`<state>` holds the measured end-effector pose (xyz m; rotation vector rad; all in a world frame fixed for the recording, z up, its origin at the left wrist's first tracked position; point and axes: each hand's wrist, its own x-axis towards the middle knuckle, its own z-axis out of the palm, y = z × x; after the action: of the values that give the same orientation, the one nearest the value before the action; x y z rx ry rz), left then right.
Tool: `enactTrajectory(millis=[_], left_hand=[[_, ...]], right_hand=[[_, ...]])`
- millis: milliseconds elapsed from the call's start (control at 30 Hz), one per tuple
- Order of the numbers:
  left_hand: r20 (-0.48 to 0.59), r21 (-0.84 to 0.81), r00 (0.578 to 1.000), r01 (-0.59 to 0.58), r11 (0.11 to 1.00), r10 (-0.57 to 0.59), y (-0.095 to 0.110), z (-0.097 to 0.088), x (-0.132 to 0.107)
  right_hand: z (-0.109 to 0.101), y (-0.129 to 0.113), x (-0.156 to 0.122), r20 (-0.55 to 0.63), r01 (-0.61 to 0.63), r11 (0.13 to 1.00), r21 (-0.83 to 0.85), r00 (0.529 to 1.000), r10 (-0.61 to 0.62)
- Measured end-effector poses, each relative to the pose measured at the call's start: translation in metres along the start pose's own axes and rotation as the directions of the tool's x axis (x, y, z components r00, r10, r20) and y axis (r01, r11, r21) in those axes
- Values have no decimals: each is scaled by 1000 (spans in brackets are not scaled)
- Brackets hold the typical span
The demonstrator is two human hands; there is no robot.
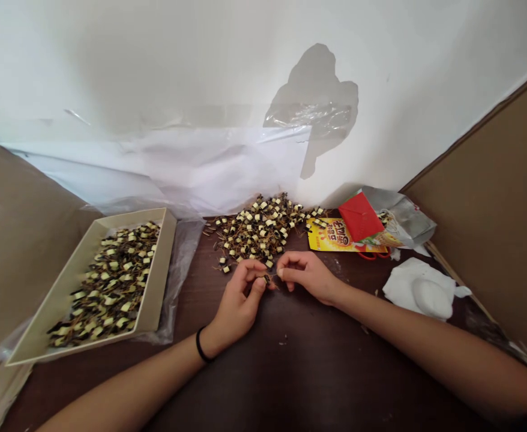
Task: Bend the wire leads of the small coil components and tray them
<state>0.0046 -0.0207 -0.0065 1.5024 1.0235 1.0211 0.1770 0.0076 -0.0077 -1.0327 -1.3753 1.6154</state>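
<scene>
A hard tug by the right hand (306, 275), whose fingertips appear to pinch a wire lead (273, 276), could snap that lead or jerk the small coil (267, 279) from the narrow thumb-and-finger hold of the left hand (236, 305). The coil sits above the table (263, 372), nearer its far edge; its lead points toward the right edge, its body's long axis too small to tell.

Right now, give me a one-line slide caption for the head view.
Left hand holds a small wired component beside the right hand, a pile of similar components beyond.
</scene>
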Motion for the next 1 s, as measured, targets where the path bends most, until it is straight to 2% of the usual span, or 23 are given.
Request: enactTrajectory(millis=[233,433,533,633,733,867,1000], left_hand=[[-53,-39,997,57,998,-59,-1,0,2],[-40,-75,994,101,992,-104,3,0,2],[-7,-103,993,120,987,-121,3,0,2],[24,-124,992,124,985,-122,2,-1,2],[34,-117,992,122,986,-118,2,-1,2],[43,-97,991,127,987,-124,3,0,2],[31,-80,995,102,992,-100,3,0,2]], right_hand=[[0,7,2,10,44,997,-60,999,-43],[4,13,3,-193,38,999,23,981,-33],[6,13,-1,-199,138,989,-57,969,-146],[9,10,-8,-50,326,899,-294,934,-355],[11,9,-13,77,480,749,-457,860,-504],[13,10,-14,72,536,630,-561,791,-608],[13,12,-12,44,555,595,-581,751,-658]])
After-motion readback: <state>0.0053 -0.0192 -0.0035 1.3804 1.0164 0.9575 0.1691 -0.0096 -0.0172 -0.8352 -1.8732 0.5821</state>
